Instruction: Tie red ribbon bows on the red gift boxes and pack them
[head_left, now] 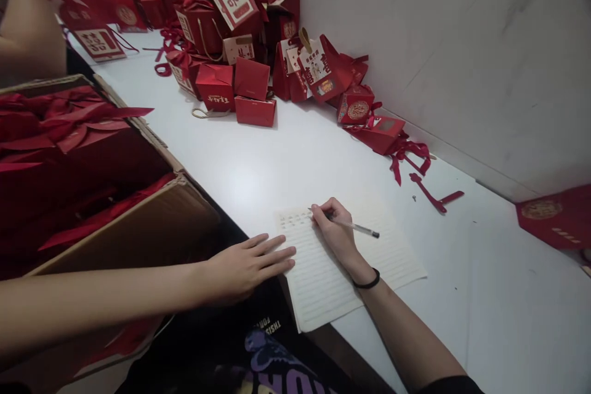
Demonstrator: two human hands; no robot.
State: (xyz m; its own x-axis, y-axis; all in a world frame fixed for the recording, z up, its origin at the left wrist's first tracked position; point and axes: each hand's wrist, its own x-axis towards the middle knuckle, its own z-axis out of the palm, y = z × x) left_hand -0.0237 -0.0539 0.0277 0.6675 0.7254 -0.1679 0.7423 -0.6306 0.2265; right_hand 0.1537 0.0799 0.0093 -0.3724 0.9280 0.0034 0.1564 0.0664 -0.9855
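A lined sheet of paper (323,283) lies on the white table near its front edge, with a few small marks at its top left. My right hand (335,231) rests on the sheet, fingers closed around a pen (357,228) whose tip touches the top lines. A black band circles that wrist. My left hand (247,265) lies flat with fingers stretched out, its fingertips on the paper's left edge.
A cardboard box (152,228) full of red ribbons stands at the left. A heap of red gift boxes (240,49) is piled against the wall at the back. Loose red ribbon (415,160) and a flat red box (554,215) lie to the right. Another person's arm (23,24) shows at the top left.
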